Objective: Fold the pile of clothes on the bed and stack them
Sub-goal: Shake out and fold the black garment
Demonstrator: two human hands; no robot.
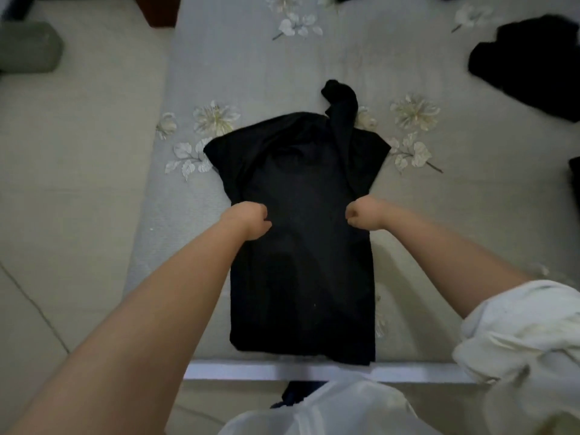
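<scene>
A black shirt lies flat on the bed, its hem at the near edge and its collar pointing away from me. One sleeve is twisted up past the collar at the far end. My left hand grips the shirt's left side at about mid-length, fingers curled into the cloth. My right hand grips the right side at the same height. Both sides look folded in toward the middle below my hands.
A heap of black clothes lies at the far right of the bed, and another dark piece shows at the right edge. The bed's white frame runs along the near edge. Tiled floor lies to the left.
</scene>
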